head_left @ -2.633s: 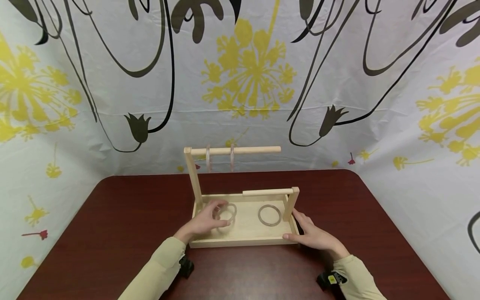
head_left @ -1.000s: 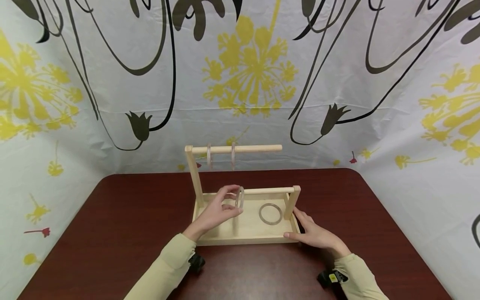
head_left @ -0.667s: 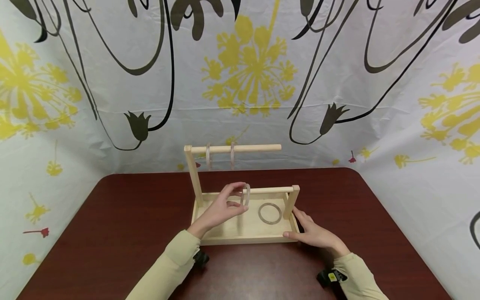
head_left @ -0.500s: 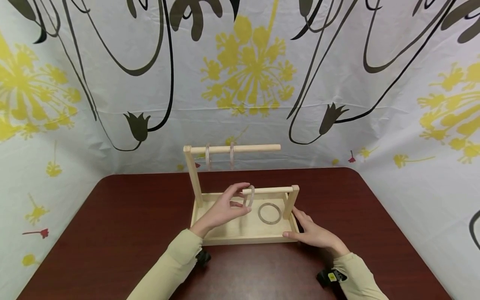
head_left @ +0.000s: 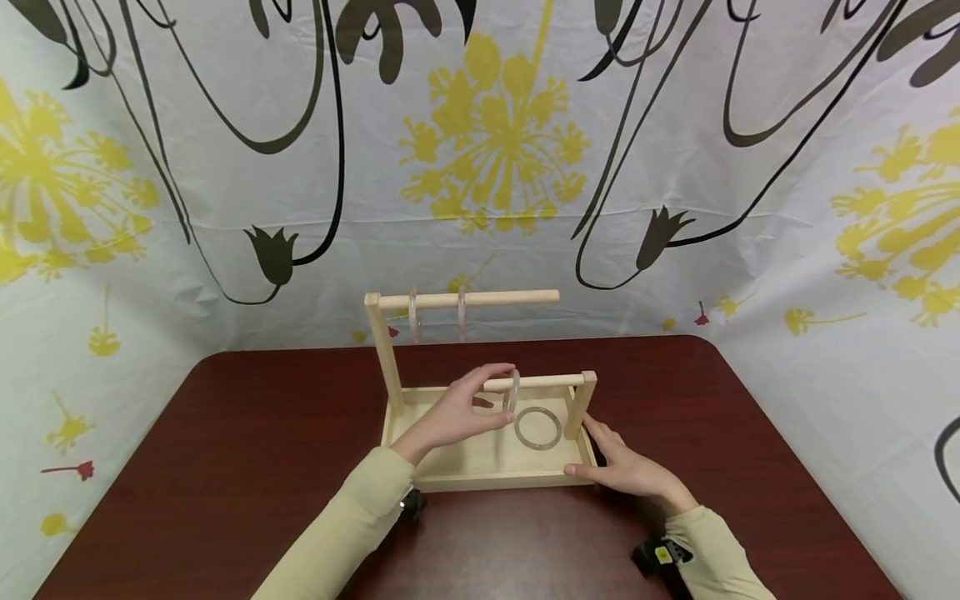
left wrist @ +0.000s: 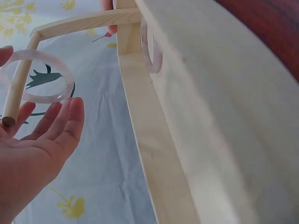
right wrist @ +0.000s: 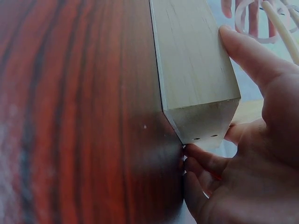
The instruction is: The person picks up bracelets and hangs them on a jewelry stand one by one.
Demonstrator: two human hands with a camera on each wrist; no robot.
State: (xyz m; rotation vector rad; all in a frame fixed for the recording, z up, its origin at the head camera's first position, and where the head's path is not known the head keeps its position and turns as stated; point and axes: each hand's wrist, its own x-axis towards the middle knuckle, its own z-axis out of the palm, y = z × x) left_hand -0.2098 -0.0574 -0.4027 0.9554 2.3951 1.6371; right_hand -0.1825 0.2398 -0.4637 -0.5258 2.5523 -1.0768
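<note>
My left hand (head_left: 457,414) pinches a pale pinkish bangle (left wrist: 69,79) between thumb and fingertips. The bangle stands upright around the short lower dowel (head_left: 547,382) of a wooden bangle rack (head_left: 495,482), a little in from the dowel's free left end. With the thumb at the front corner and fingers along the outer side, my right hand (head_left: 630,471) grips the rack's right end. A second bangle (head_left: 559,429) lies flat in the rack's tray, below the dowel. Two more bangles, a left one (head_left: 413,321) and a right one (head_left: 462,321), hang from the upper dowel (head_left: 517,297).
The rack stands on a dark red-brown wooden table (head_left: 285,433). A left post (head_left: 386,358) carries the upper dowel, and a short right post (head_left: 581,404) carries the lower one. A patterned white cloth (head_left: 480,183) hangs behind the table and at both sides.
My left hand has lifted the bangle from the tray, raised it upright and moved it right, over the lower dowel's free end and along it. My right hand stays at the rack's corner.
</note>
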